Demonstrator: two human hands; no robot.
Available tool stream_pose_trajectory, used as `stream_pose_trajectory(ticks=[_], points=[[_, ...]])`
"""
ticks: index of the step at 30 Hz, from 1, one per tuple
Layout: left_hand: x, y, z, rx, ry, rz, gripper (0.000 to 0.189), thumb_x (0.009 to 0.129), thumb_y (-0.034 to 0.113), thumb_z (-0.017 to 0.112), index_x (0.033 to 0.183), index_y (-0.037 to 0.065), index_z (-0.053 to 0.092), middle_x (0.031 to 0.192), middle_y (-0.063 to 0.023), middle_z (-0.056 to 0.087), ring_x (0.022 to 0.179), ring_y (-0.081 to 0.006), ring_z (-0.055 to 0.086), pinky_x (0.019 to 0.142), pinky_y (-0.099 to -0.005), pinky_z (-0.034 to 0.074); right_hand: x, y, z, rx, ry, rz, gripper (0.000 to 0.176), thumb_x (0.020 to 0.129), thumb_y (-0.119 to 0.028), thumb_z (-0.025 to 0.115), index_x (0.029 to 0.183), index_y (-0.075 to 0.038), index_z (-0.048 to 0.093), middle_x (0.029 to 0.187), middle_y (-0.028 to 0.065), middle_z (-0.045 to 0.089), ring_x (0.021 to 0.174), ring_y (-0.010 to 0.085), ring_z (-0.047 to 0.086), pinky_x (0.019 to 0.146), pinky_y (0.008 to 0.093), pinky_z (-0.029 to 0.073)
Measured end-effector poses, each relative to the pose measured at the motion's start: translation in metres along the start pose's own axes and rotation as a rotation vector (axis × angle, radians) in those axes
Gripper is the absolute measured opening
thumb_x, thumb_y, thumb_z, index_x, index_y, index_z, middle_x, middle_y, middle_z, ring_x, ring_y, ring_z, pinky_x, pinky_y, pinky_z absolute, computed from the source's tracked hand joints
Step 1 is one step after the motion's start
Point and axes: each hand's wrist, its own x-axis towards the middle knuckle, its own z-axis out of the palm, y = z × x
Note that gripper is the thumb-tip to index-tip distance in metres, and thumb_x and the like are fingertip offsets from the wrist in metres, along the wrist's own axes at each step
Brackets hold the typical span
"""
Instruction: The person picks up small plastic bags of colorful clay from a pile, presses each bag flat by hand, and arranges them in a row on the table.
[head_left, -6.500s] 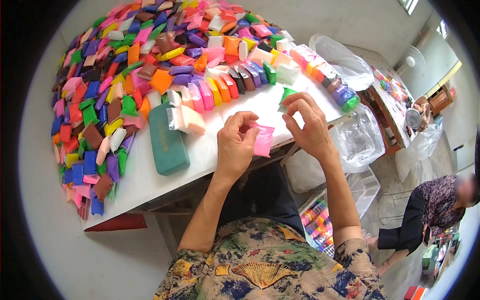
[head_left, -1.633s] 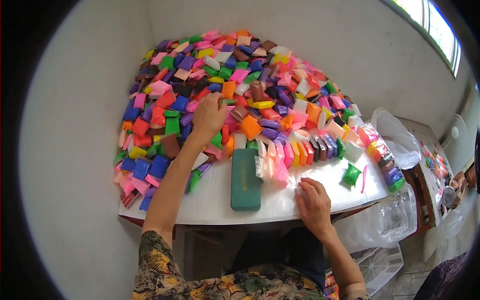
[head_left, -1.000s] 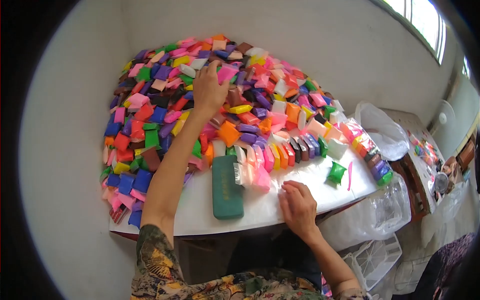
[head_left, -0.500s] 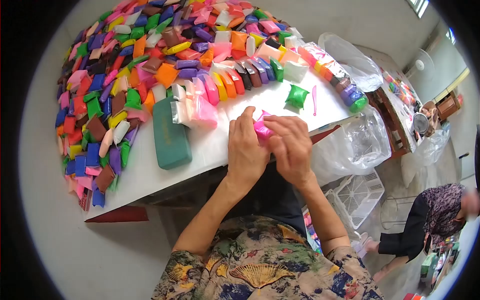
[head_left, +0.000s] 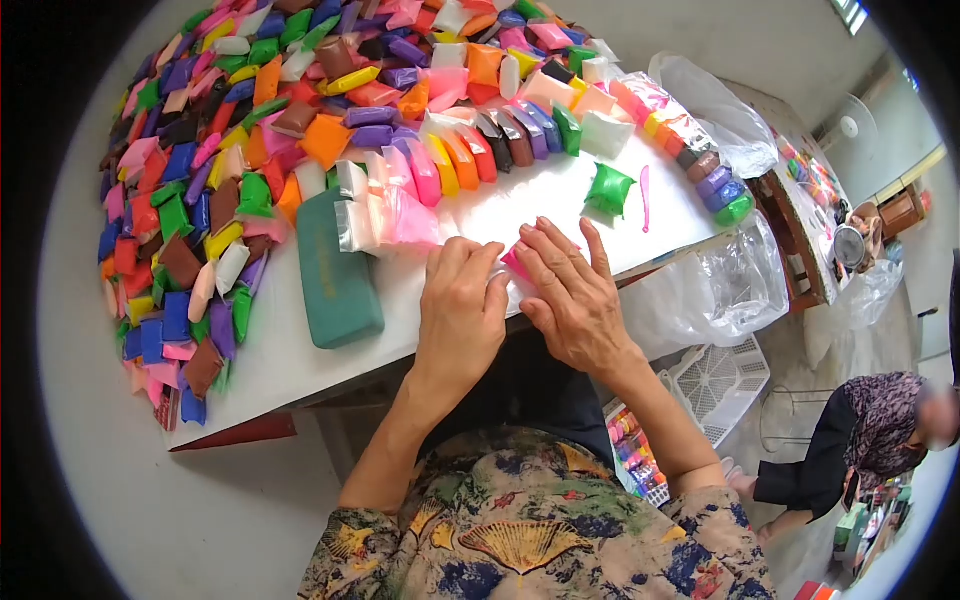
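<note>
Pale walls (head_left: pixel 75 290) frame a white-topped table (head_left: pixel 265 360) heaped with colorful packets (head_left: pixel 230 120) as a worker in a patterned shirt (head_left: pixel 525 515) handles a small pink packet (head_left: pixel 514 262) near the table's front edge. The right hand (head_left: pixel 572 292) lies over the packet, its grip open and fingers extended, partly hiding it. The left hand (head_left: pixel 462 305) is just beside it, fingers curled; whether its grip is closed on the packet cannot be told. A green case (head_left: pixel 338 272) lies left of the hands, near an upright row of packets (head_left: pixel 482 152). A green packet (head_left: pixel 609 189) and a pink stick (head_left: pixel 646 198) lie to the right. Another person (head_left: pixel 885 420) is at far right.
</note>
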Motion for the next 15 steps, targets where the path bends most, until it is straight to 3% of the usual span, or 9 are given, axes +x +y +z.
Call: stream_pose_trajectory(ticks=[2, 5, 15], points=[[0.005, -0.005, 0.004, 0.045, 0.025, 0.070, 0.016, 0.088, 0.000, 0.064, 0.104, -0.004, 0.066, 0.093, -0.0149, 0.058, 0.085, -0.0304, 0.057, 0.075, -0.0390, 0.045, 0.003, 0.006, -0.006, 0.026, -0.039, -0.013, 0.048, 0.098, -0.029, 0.053, 0.135, 0.001, 0.054, 0.144, 0.0169, 0.052, 0.140, 0.0335, 0.044, 0.121, 0.0562, 0.016], [0.008, -0.007, 0.004, 0.010, 0.020, 0.045, 0.009, 0.088, 0.000, 0.064, 0.095, -0.004, 0.066, 0.089, -0.0152, 0.058, 0.085, -0.0321, 0.057, 0.075, -0.0401, 0.045, 0.007, 0.011, -0.017, 0.096, -0.095, 0.006, 0.047, 0.099, -0.030, 0.053, 0.135, -0.001, 0.055, 0.145, 0.0139, 0.052, 0.139, 0.0318, 0.045, 0.121, 0.0560, 0.014], [0.007, -0.008, 0.008, 0.010, 0.042, 0.051, 0.005, 0.087, -0.002, 0.061, 0.091, -0.003, 0.064, 0.090, -0.0162, 0.056, 0.089, -0.0350, 0.055, 0.079, -0.0442, 0.045, 0.006, 0.007, -0.012, -0.003, -0.120, -0.064, 0.050, 0.097, -0.031, 0.055, 0.138, -0.002, 0.053, 0.147, 0.0137, 0.050, 0.141, 0.0312, 0.042, 0.121, 0.0575, 0.016]])
